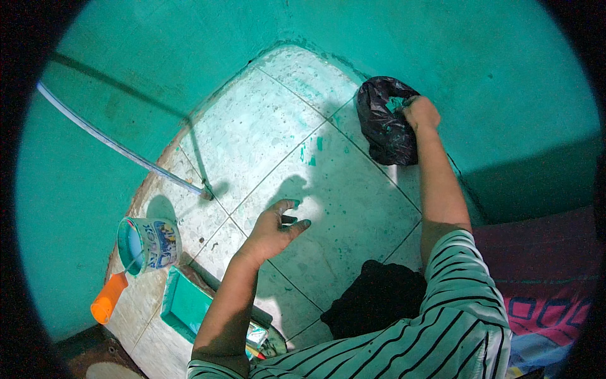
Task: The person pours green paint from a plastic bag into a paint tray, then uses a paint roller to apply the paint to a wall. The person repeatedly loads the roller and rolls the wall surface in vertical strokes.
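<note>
My left hand [278, 232] hovers over the tiled floor [284, 156] with its fingers apart and nothing between them. Teal paint stains its fingertips. Farther out, my right hand [421, 113] is curled at the mouth of a black plastic bag [387, 125], its fingertips partly hidden there. Something teal shows inside the bag's opening, beside those fingers. The bag is crumpled and sits close to the right wall. Teal smears [310, 150] and small drops mark the tiles between my hands.
A paint bucket [163, 244] holds a roller with an orange handle [109, 298]. Beside it lies a teal-coated paint tray [187, 303], partly behind my left forearm. A pale pipe [118, 139] slants down to the floor. Teal walls [189, 42] meet ahead; patterned fabric [539, 284] lies at right.
</note>
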A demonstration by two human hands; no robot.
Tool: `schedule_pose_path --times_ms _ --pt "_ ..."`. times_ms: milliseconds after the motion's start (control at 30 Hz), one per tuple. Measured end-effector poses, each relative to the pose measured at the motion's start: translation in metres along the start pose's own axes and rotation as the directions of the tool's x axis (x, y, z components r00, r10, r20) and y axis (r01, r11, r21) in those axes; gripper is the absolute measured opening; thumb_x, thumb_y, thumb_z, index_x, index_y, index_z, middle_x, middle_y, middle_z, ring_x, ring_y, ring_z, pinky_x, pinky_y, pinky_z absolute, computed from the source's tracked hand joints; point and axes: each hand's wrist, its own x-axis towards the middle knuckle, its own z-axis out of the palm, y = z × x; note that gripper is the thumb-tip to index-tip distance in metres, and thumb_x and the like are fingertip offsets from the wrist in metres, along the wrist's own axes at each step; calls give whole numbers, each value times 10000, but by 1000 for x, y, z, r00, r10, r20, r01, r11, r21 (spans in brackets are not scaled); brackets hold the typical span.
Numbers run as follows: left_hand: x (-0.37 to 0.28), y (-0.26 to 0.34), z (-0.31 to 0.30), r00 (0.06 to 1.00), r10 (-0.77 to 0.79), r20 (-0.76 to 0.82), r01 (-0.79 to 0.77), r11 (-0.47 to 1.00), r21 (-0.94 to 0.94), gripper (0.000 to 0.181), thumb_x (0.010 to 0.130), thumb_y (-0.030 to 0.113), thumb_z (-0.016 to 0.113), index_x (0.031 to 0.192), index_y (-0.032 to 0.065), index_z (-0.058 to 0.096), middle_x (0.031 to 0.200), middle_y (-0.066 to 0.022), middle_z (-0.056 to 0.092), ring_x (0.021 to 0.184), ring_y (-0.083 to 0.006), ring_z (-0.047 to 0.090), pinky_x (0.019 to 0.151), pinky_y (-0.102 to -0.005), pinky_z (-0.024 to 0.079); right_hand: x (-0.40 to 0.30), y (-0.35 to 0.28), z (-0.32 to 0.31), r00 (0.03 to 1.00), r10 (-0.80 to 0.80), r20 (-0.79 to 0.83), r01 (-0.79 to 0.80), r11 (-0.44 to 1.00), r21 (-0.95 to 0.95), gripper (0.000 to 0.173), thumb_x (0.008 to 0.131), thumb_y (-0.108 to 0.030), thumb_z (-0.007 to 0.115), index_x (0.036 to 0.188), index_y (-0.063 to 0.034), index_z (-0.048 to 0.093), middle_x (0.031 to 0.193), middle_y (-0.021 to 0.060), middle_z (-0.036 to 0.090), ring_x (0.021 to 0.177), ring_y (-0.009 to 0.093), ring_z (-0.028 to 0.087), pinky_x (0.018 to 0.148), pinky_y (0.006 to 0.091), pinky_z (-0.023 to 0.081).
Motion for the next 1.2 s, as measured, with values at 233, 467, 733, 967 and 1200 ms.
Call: schedule_pose_path --times_ms 233,467,733,967,1200 --pt "-4 4 -1 1000 -9 12 9 1000 -12 499 804 226 717 1193 -11 513 952 -102 629 846 -157 596 746 -291 482 -8 -9 -11 999 35 1 -35 998 -52 397 738 -350 707 1051 -110 671 1102 147 648 1017 330 623 850 423 507" --pt "-28 -5 -5 997 52 -54 -53 999 -7 504 802 204 720 1204 -17 511 995 -108 622 882 -164 598 766 -292 485 -28 -25 -27 973 -47 -225 33 998 -62 471 736 -411 716 1100 -119 650 1104 159 644 1003 327 626 849 422 507" --pt "-120 1 -23 983 164 -84 -166 986 -12 552 788 192 732 1236 -20 490 1165 -163 571 995 -227 597 844 -321 497 -131 -102 -114 806 -592 18 571 785 239 454 744 -333 704 1070 -21 647 1042 219 645 975 358 620 835 412 481" --pt "-258 -15 -51 991 119 63 -114 990 -77 612 800 236 729 1283 -15 449 1200 -164 547 1045 -219 573 876 -310 466 -273 -186 -145 335 -888 314 873 418 252 405 742 -283 695 1017 12 652 953 222 653 884 361 630 805 400 483" --pt "-403 -81 -112 996 81 21 -47 750 -660 429 912 155 565 1286 -10 438 1304 -221 491 1099 -275 563 944 -446 452 -362 -254 -138 -326 -745 581 496 389 777 336 768 -112 623 1075 21 636 933 154 687 778 213 663 656 308 505"
